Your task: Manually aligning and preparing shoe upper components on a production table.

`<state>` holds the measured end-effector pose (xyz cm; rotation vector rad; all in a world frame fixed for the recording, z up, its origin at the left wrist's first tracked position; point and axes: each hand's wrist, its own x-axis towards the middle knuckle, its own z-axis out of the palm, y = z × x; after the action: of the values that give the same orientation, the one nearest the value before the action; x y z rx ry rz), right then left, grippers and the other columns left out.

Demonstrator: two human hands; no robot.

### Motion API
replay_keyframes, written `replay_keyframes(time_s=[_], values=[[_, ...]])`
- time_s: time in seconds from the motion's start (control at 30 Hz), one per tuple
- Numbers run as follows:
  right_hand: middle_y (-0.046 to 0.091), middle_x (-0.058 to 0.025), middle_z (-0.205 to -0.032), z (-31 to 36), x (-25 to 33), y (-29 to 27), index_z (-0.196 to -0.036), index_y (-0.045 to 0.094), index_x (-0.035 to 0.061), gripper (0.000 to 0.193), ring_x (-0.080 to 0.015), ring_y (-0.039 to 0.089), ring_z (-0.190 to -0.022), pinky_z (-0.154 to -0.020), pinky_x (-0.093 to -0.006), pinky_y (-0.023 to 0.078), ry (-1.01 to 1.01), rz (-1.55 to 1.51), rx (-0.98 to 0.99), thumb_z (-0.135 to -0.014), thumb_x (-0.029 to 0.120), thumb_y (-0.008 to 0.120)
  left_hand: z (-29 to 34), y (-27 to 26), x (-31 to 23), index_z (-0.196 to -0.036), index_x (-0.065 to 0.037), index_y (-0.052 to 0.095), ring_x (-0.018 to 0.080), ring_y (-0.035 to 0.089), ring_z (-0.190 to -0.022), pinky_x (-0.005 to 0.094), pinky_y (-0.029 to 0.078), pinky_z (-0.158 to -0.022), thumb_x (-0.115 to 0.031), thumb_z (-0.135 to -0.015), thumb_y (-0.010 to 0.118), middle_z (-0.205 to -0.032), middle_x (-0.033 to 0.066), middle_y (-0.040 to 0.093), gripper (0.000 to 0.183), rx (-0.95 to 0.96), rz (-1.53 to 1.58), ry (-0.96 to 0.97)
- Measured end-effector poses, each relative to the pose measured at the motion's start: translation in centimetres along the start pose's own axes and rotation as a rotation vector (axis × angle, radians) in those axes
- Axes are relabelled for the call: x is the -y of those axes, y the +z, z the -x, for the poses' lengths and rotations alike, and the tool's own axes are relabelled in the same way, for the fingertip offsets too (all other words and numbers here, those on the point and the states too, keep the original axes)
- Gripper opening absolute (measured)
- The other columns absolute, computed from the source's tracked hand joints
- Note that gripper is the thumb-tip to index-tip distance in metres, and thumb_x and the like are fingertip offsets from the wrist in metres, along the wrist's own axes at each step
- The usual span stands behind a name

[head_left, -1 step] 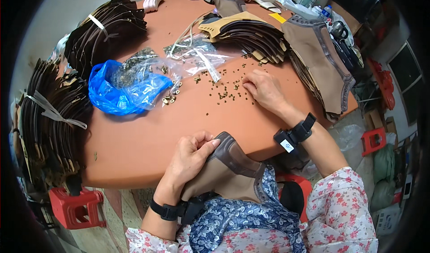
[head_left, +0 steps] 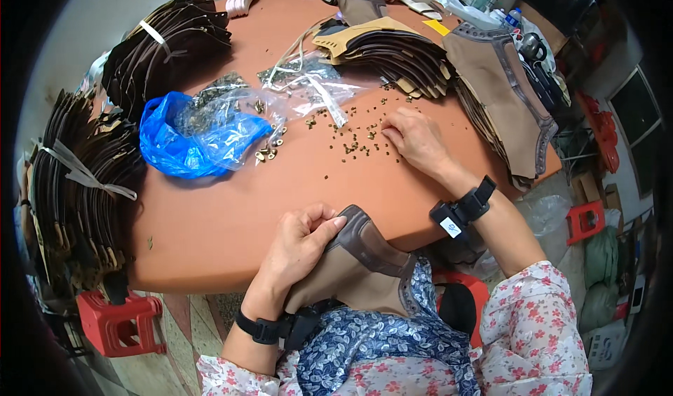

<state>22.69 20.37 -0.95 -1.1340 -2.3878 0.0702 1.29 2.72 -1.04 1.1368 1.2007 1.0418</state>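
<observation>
My left hand (head_left: pixel 301 245) pinches the upper edge of a brown boot upper (head_left: pixel 357 273), thumb on top. The piece has a dark trim along its edges and a row of small holes, and it hangs over my lap at the table's front edge. My right hand (head_left: pixel 415 140) rests over the table at the right side of a scatter of small brass-coloured metal pieces (head_left: pixel 361 135). Its thumb and fingertips are pressed together; whatever may be between them is hidden.
A blue plastic bag (head_left: pixel 165 140) and clear bags (head_left: pixel 298 80) with metal pieces lie left of the scatter. Stacks of cut dark pieces (head_left: pixel 165 49) stand at left, tied bundles (head_left: pixel 87 178) nearer me. Brown uppers (head_left: pixel 494 87) pile at right. Red stools (head_left: pixel 116 322) flank the table (head_left: pixel 210 235).
</observation>
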Motion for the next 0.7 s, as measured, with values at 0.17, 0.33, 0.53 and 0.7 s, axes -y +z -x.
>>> replay_keyframes(time_s=[0.17, 0.33, 0.53, 0.7], values=[[0.06, -0.0116, -0.086, -0.1, -0.5, 0.2, -0.085, 0.059, 0.0044, 0.01, -0.0313, 0.058, -0.088, -0.075, -0.043, 0.047, -0.081, 0.039, 0.026, -0.083, 0.014, 0.061, 0.1, 0.0, -0.6, -0.089, 0.001, 0.066, 0.0028, 0.049, -0.064, 0.0218, 0.04, -0.057, -0.015, -0.091, 0.061, -0.07, -0.0019, 0.062, 0.017, 0.01, 0.027, -0.006], [0.06, -0.0131, -0.082, 0.2, 0.1, -0.6, -0.085, 0.06, 0.0036, 0.009, -0.0319, 0.06, -0.081, -0.072, -0.0424, 0.048, -0.05, 0.014, -0.005, -0.083, 0.013, 0.06, 0.0, -0.3, -0.3, -0.093, 0.002, 0.067, 0.0026, 0.051, -0.066, 0.021, 0.042, -0.058, -0.012, -0.09, 0.062, -0.072, -0.001, 0.064, 0.015, 0.055, 0.064, 0.005], [0.06, -0.0146, -0.076, 3.7, 7.1, -4.9, -0.083, 0.061, -0.001, 0.009, -0.028, 0.06, -0.065, -0.06, -0.0353, 0.048, 0.0, -0.343, -0.009, -0.082, 0.008, 0.062, 0.5, -0.4, -1.4, -0.097, 0.003, 0.067, 0.0035, 0.056, -0.069, 0.0205, 0.045, -0.061, -0.012, -0.087, 0.065, -0.078, 0.0031, 0.068, 0.018, 0.072, 0.114, -0.076], [0.057, -0.0117, -0.073, 6.9, 10.9, -4.9, -0.082, 0.059, 0.0027, 0.012, -0.0286, 0.058, -0.066, -0.061, -0.0365, 0.048, -0.174, -0.385, -0.054, -0.075, 0.001, 0.068, 0.1, -0.5, -0.9, -0.101, 0.004, 0.067, 0.0046, 0.058, -0.072, 0.0206, 0.047, -0.063, -0.011, -0.087, 0.066, -0.082, 0.0039, 0.068, 0.021, 0.106, 0.137, -0.071]])
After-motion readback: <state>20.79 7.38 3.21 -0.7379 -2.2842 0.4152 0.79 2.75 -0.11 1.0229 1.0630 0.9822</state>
